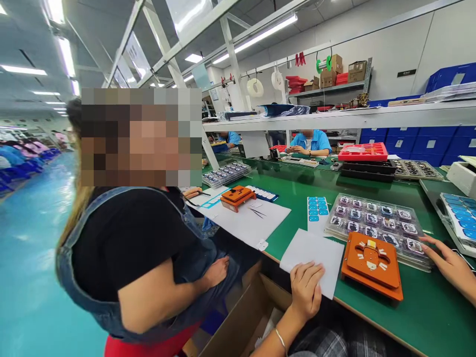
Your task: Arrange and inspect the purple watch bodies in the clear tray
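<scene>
My left hand (307, 287) rests at the bench's front edge on a white sheet (316, 255), its fingers slightly bent over the paper. To the right, my right hand (442, 255) touches the right edge of a clear tray (338, 233) with its fingers apart. Small dark and white parts sit in the tray's compartments. Between my hands stands an orange fixture (372, 263) with small white pieces on top, its back edge close against the tray. A card of blue labels (318, 208) lies behind the white sheet.
A seated person (145, 248) is close on the left, beside a second orange fixture (238, 196) and tweezers (257, 213). Below the bench edge is an open cardboard box (238, 317). Red and black trays (363, 152) are stacked at the back; more blue labels (461, 215) lie far right.
</scene>
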Demonstrator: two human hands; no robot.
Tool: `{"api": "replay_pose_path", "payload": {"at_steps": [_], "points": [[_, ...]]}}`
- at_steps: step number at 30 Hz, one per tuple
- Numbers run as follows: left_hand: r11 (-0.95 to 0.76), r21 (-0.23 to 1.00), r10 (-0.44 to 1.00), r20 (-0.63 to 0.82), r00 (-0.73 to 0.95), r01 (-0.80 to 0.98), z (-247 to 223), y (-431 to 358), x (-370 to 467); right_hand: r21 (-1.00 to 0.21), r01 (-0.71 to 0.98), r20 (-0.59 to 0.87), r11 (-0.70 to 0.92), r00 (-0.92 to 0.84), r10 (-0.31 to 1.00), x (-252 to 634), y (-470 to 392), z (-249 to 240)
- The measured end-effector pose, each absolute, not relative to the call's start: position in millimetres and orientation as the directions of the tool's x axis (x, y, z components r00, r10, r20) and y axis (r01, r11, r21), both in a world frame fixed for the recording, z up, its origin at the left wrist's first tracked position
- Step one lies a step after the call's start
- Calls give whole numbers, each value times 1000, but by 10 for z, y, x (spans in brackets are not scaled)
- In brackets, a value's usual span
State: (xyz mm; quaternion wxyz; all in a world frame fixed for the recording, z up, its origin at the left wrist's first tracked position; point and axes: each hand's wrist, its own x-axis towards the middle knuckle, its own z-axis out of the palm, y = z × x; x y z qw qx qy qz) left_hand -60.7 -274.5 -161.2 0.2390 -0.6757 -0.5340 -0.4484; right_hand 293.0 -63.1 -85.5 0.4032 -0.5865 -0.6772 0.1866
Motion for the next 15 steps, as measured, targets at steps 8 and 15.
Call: {"api": "replay_pose_path", "payload": {"at_steps": [8,15], "points": [[-319,164,501,865,20,933,-1624,-2748,-602,-744,631,248,220,-45,968,2995,-567,-913],[-349,178,480,877,12,920,-1588,-2749,-586,-723,649,261,237,-61,963,2997,-567,-952]]}}
